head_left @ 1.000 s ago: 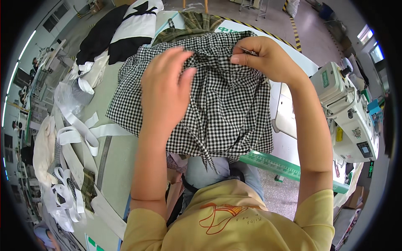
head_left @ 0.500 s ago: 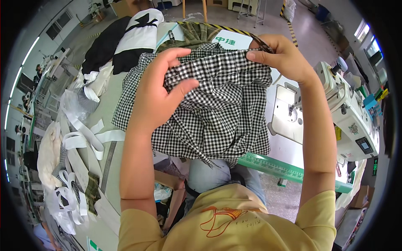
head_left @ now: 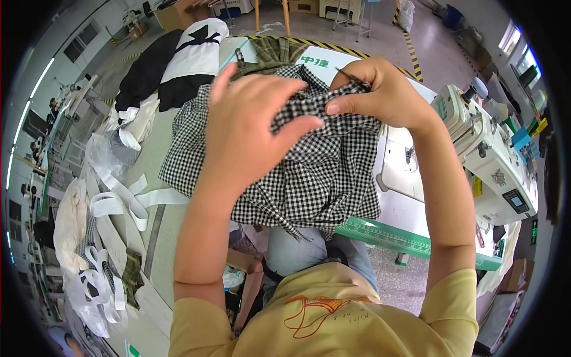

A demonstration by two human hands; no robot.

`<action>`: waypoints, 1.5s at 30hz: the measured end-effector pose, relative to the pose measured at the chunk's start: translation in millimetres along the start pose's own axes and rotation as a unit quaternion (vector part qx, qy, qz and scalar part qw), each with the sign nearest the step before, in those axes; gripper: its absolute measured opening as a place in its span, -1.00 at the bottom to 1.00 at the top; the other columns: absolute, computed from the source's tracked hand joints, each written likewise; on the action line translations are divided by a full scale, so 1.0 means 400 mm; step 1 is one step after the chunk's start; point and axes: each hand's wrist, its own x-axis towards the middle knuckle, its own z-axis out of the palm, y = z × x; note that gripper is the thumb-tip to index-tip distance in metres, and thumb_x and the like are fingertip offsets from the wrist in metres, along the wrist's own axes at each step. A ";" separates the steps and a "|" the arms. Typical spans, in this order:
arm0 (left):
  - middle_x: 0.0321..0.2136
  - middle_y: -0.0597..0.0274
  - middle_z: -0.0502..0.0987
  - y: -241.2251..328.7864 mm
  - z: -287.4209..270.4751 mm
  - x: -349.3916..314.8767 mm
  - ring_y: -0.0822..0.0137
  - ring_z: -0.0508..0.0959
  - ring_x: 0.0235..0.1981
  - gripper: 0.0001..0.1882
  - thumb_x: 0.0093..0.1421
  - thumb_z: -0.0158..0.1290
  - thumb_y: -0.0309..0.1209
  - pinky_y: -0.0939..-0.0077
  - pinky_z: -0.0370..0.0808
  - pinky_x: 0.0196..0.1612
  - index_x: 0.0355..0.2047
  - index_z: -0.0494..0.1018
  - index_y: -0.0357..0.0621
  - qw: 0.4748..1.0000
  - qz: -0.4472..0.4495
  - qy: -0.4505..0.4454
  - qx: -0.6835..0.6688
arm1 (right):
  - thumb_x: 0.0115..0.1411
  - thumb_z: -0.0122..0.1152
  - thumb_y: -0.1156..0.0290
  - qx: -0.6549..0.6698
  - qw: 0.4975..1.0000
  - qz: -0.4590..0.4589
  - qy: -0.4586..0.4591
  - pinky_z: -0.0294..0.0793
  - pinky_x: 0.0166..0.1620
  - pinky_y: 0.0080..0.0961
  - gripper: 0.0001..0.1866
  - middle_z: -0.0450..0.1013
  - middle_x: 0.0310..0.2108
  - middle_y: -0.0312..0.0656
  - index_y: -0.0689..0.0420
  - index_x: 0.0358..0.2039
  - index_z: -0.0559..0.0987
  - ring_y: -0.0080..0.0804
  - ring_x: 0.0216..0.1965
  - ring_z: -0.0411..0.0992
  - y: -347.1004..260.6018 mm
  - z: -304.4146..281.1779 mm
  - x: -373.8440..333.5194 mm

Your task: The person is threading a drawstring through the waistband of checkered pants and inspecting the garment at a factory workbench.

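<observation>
A black-and-white gingham garment lies bunched over the table edge and above my lap, a narrow tie trailing down its front. My right hand pinches its gathered upper edge between thumb and fingers. A thin dark thing pokes out by the right fingers, its kind unclear. Over the garment's left part is my left hand, thumb and fingers apart, with the gathered edge running toward the gap between them. The left fingertips partly cover the cloth, and the hand is slightly blurred.
A white sewing machine stands at the right. A green ruler strip runs along the table's front edge. White straps and cloth scraps lie left; black and white fabric and olive plaid cloth lie behind.
My left hand has moved right and its thumb and fingers have spread. My right hand has shifted left and slightly down with the gathered edge, bringing the hands closer together.
</observation>
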 end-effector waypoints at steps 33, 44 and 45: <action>-0.46 0.24 0.44 -0.015 0.022 -0.067 0.26 0.46 -0.51 -0.82 0.01 0.09 -0.53 0.48 0.41 -0.49 -0.32 0.47 -0.06 0.990 -0.036 0.099 -0.098 | 0.08 0.26 0.34 0.064 0.995 0.032 0.066 0.09 -0.47 -0.69 -0.79 0.21 -0.62 -0.51 0.18 -0.50 0.45 -0.73 -0.53 0.11 0.058 -0.071 -0.087; -0.58 0.25 0.45 -0.021 0.027 -0.064 0.39 0.41 -0.58 -0.88 -0.01 0.18 -0.45 0.55 0.32 -0.54 -0.50 0.52 -0.25 0.965 -0.082 0.107 -0.224 | 0.06 0.27 0.35 0.059 0.995 0.003 0.078 0.13 -0.44 -0.70 -0.80 0.26 -0.60 -0.49 0.19 -0.47 0.47 -0.73 -0.52 0.15 0.067 -0.066 -0.090; -0.57 0.26 0.45 -0.025 0.032 -0.068 0.42 0.40 -0.57 -0.89 0.01 0.17 -0.45 0.58 0.31 -0.51 -0.49 0.52 -0.26 0.937 -0.147 0.090 -0.305 | 0.06 0.28 0.35 0.049 0.995 -0.012 0.088 0.14 -0.44 -0.70 -0.80 0.27 -0.60 -0.48 0.19 -0.48 0.47 -0.73 -0.52 0.15 0.064 -0.064 -0.088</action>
